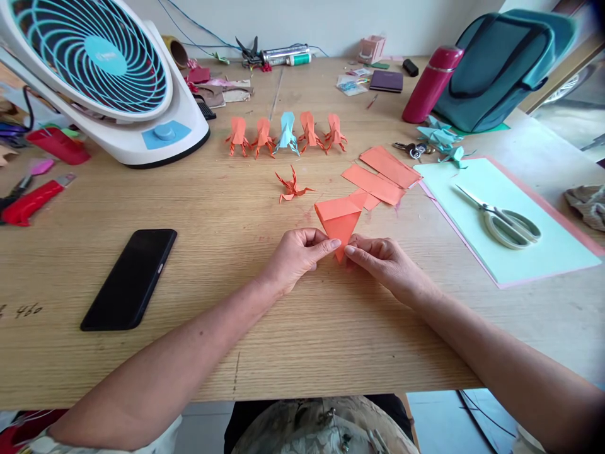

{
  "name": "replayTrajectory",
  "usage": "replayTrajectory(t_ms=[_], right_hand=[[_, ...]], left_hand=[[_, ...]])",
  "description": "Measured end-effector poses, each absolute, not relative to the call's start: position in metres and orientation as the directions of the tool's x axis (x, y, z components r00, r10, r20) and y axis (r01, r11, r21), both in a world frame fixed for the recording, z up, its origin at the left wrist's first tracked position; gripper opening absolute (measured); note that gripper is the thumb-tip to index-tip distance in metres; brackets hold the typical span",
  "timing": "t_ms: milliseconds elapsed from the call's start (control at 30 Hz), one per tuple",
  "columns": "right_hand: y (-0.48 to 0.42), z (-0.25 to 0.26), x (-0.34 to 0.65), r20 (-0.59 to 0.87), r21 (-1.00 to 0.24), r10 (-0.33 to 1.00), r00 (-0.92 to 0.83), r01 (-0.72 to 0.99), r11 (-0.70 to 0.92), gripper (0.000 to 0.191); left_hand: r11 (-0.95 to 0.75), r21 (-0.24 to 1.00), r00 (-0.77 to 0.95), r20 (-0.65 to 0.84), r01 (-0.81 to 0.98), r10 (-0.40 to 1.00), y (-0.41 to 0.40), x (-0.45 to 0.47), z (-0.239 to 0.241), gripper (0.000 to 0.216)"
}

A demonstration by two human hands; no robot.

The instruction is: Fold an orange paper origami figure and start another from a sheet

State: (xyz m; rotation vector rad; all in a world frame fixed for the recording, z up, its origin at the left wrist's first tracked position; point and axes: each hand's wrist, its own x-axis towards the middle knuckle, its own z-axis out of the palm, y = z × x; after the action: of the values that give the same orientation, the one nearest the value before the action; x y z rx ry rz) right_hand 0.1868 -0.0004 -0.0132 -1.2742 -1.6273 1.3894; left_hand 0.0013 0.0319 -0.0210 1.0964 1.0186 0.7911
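Observation:
Between both hands is a piece of orange origami paper (pixel 341 214), folded to a downward-pointing triangle with a flap across its top. My left hand (pixel 302 255) pinches its left side near the lower point, thumb on top. From the right, my right hand (pixel 380 261) grips the same lower part between thumb and fingers; some fingertips are hidden behind the paper. Just beyond it lie several orange paper strips (pixel 378 180) and a small spiky orange folded figure (pixel 292 186). Farther back stands a row of folded paper figures, orange ones (pixel 239 133) around a light-blue one (pixel 287 131).
A black phone (pixel 130 277) lies at left, below a white fan (pixel 174 129). On the right, scissors (pixel 510 227) rest on pale green paper sheets (pixel 534 265). A pink bottle (pixel 432 85), a teal bag (pixel 501 69) and keys (pixel 416 150) are at the back right.

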Motion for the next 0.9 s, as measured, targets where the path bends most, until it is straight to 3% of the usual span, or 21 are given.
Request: replayTrajectory(t_ms=[333, 900], right_hand=[[-0.002, -0.013, 0.183, -0.157, -0.958, 0.945, -0.289, 0.276, -0.074, 0.045], [-0.004, -0.031, 0.179, -0.030, -0.938, 0.977, -0.210, 0.344, 0.045, 0.039]], left_hand=[[0.262, 0.963, 0.342, -0.226, -0.064, 0.912, 0.031, 0.003, -0.020, 0.044], [0.318, 0.948, 0.358, -0.297, 0.001, 0.885, 0.029, 0.002, -0.020, 0.046]])
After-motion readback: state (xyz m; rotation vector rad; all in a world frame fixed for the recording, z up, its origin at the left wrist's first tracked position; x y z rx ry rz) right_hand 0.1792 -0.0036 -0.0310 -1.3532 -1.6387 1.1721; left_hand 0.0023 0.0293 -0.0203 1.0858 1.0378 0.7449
